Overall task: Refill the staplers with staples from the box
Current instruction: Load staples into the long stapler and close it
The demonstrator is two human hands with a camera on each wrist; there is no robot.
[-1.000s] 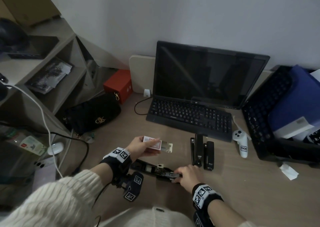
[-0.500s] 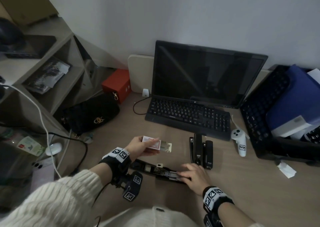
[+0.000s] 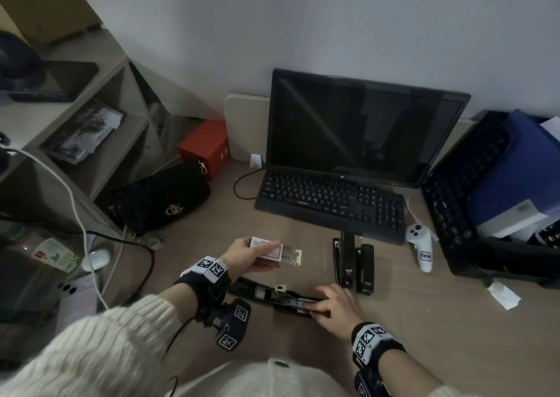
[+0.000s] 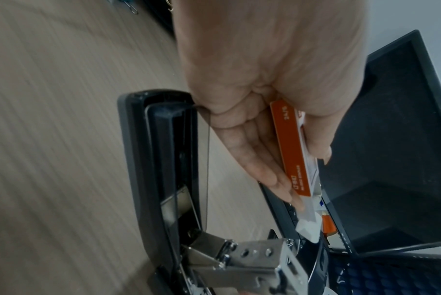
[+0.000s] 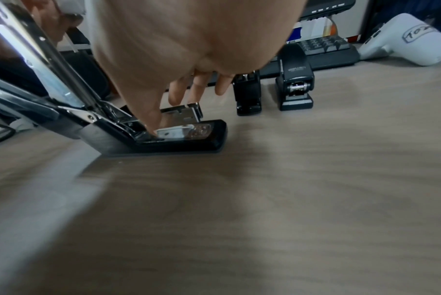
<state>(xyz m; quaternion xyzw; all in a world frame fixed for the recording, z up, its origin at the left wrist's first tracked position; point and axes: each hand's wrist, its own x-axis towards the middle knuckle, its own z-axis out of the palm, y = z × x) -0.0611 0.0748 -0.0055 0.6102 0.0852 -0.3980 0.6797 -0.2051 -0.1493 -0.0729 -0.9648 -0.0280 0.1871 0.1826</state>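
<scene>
The open stapler (image 3: 281,298) lies low in the middle of the frame. The right hand (image 3: 335,308) has fingers spread out, one fingertip (image 5: 152,129) pressing into its metal track. The left hand (image 3: 245,254) just above pinches the box (image 3: 268,249), tray slid out. Two shut staplers (image 3: 353,260) wait to the right, near the keyboard (image 3: 330,205). I think the job is only starting.

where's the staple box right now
In the head view the staple box is held in the left hand above the desk, left of the two closed staplers and just beyond the opened stapler.
</scene>
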